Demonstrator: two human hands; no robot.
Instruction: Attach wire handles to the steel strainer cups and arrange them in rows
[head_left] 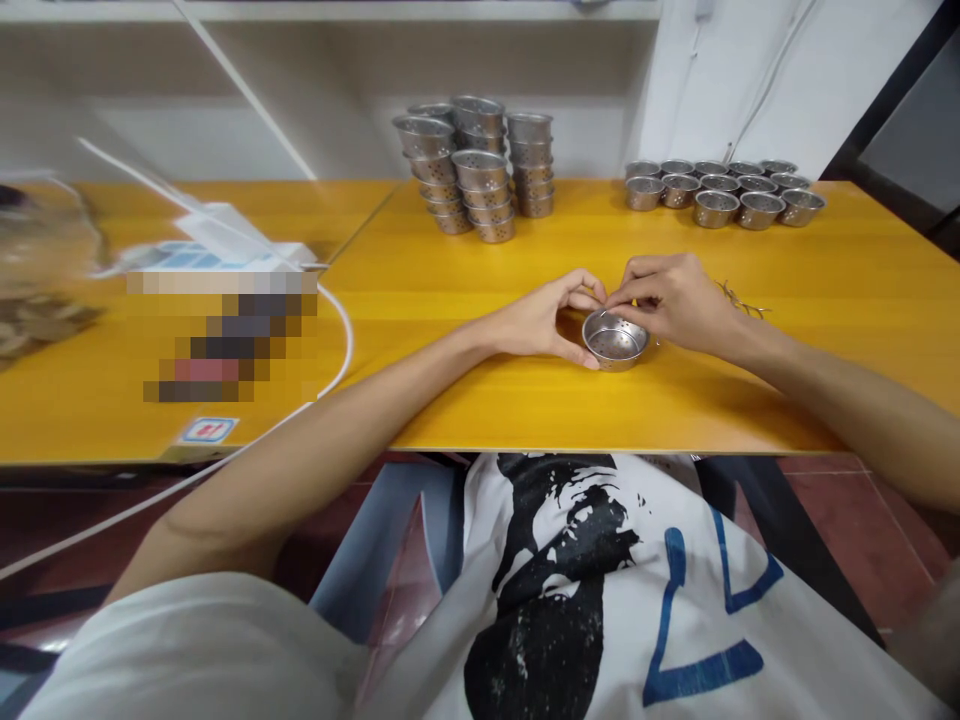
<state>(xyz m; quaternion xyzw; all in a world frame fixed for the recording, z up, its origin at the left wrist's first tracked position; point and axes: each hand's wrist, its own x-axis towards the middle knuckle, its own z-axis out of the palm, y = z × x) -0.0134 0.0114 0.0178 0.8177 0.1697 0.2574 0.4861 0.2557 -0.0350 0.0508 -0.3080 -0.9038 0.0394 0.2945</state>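
Observation:
A small perforated metal strainer cup [615, 340] sits on the yellow table [465, 400] in front of me. My left hand [551, 318] curls around its left side, thumb under the rim and fingers pinched at the top edge. My right hand [675, 298] closes over its right side, fingertips meeting the left ones at the rim. What the fingertips pinch there is too small to make out. A little bundle of thin wire pieces [742, 300] lies just right of my right hand.
Stacks of the same strainer cups [476, 170] stand at the back centre. A group of single cups [724, 192] sits at the back right. A white power strip [225, 250] with a white cable [341, 340] lies at the left.

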